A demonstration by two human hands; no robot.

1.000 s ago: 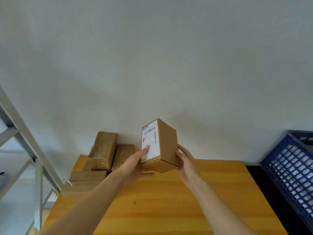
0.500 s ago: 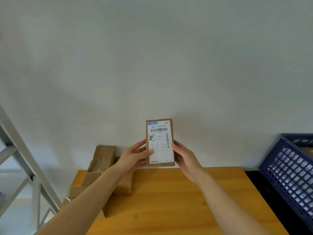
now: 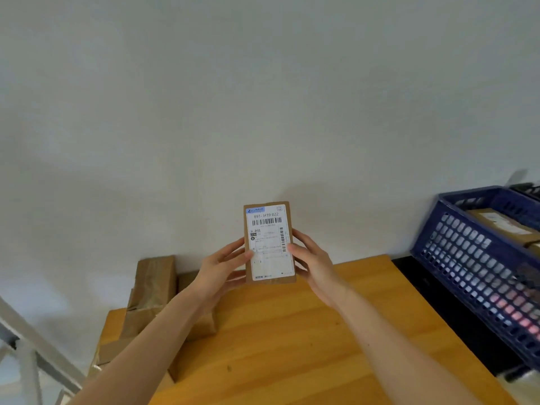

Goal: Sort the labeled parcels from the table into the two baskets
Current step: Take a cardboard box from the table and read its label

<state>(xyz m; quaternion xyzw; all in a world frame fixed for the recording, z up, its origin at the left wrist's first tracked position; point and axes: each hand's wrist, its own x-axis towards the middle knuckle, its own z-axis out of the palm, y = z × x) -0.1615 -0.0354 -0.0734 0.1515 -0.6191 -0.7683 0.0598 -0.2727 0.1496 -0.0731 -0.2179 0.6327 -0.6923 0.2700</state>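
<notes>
The parcel (image 3: 268, 244) is upright above the table (image 3: 292, 346), pinched at its sides by the left grip (image 3: 219, 267) and right grip (image 3: 312, 264), so it is best to read its label fully before choosing the blue basket (image 3: 473, 258) or the other.

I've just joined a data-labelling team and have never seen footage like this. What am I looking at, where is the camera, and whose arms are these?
There is no machine here. A person wears a wide-angle camera on the head, so this one picture looks forward and down along their own bare arms. The left hand and the right hand hold a small cardboard parcel upright between them, above the table. Its white shipping label faces the camera, and the top line reads 891- H19 022. Below is a wooden table. At its far left corner several more brown parcels are piled by the wall. To the right stands a blue plastic basket with at least one sorted parcel inside. A grey metal frame shows at the lower left.
</notes>
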